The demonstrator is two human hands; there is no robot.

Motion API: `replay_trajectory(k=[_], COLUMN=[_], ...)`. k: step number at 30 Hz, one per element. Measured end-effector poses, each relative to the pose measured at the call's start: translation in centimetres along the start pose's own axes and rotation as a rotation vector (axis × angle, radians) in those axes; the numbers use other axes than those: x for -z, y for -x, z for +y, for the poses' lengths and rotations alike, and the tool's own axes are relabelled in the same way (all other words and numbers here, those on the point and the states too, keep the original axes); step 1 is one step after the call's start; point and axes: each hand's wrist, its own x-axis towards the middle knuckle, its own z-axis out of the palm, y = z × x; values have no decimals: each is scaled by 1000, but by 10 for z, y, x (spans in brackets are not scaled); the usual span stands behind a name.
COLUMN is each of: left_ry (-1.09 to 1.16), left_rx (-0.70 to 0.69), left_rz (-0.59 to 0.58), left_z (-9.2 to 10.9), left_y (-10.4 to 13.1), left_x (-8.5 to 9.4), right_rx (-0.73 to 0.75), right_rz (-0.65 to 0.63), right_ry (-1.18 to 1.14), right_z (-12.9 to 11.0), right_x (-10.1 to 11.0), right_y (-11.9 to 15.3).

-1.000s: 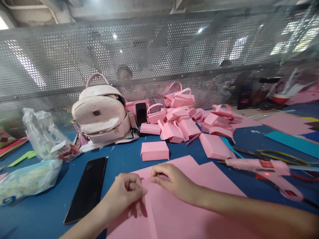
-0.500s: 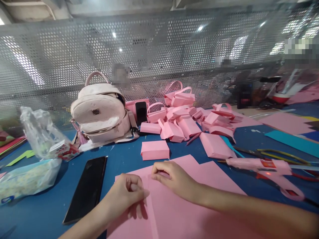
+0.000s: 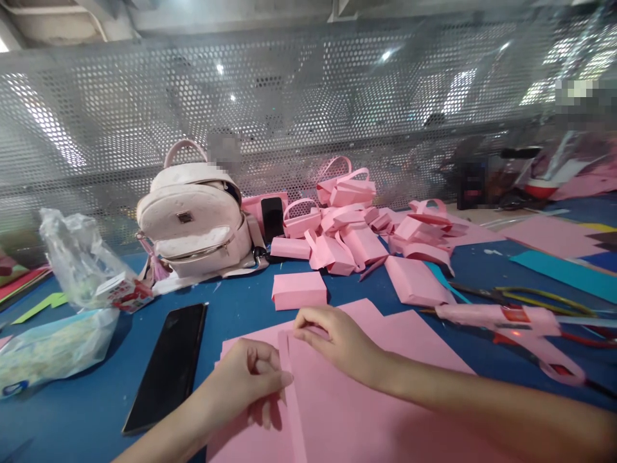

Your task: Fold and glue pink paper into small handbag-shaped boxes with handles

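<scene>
Pink paper sheets (image 3: pixel 371 399) lie overlapping in front of me. A narrow pink paper strip (image 3: pixel 295 421) runs lengthwise over them; whether it is loose or a folded edge, I cannot tell. My left hand (image 3: pixel 248 379) is closed, thumb and forefinger pinched at the strip's left side. My right hand (image 3: pixel 340 341) pinches close to the strip's far end, with fingertips curled down. Just beyond the sheets sits a small folded pink paper box (image 3: pixel 299 290).
Pink paper bags (image 3: pixel 344 241) are heaped at the back. A pink glue gun (image 3: pixel 511 321) and scissors (image 3: pixel 544 299) lie right. Left are a black phone (image 3: pixel 166 366), a plastic bag (image 3: pixel 72 257) and a tissue pack (image 3: pixel 58 350). A pale backpack (image 3: pixel 193 212) stands behind.
My left hand has shifted slightly right along with the strip's edge. The right hand is nearly still, a little higher. The other things stay put.
</scene>
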Motion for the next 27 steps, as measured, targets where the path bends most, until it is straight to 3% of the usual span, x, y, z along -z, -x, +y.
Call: replay_trajectory(k=[3, 5, 13, 18, 27], left_ry=[26, 36, -103, -211, -328], left_rx=[-13, -17, -18, 55, -90], left_rz=[-23, -30, -44, -28, 81], left_z=[-1, -2, -5, -2, -10], left_y=[-1, -1, 0, -1, -2], left_x=[4, 6, 5, 2, -2], right_rx=[195, 260, 94, 86, 84], right_rz=[75, 36, -286, -323, -395], right_ry=[86, 135, 276, 328, 392], right_z=[-5, -5, 6, 6, 3], right_x=[2, 0, -11, -11, -11], right_y=[2, 4, 12, 12, 13])
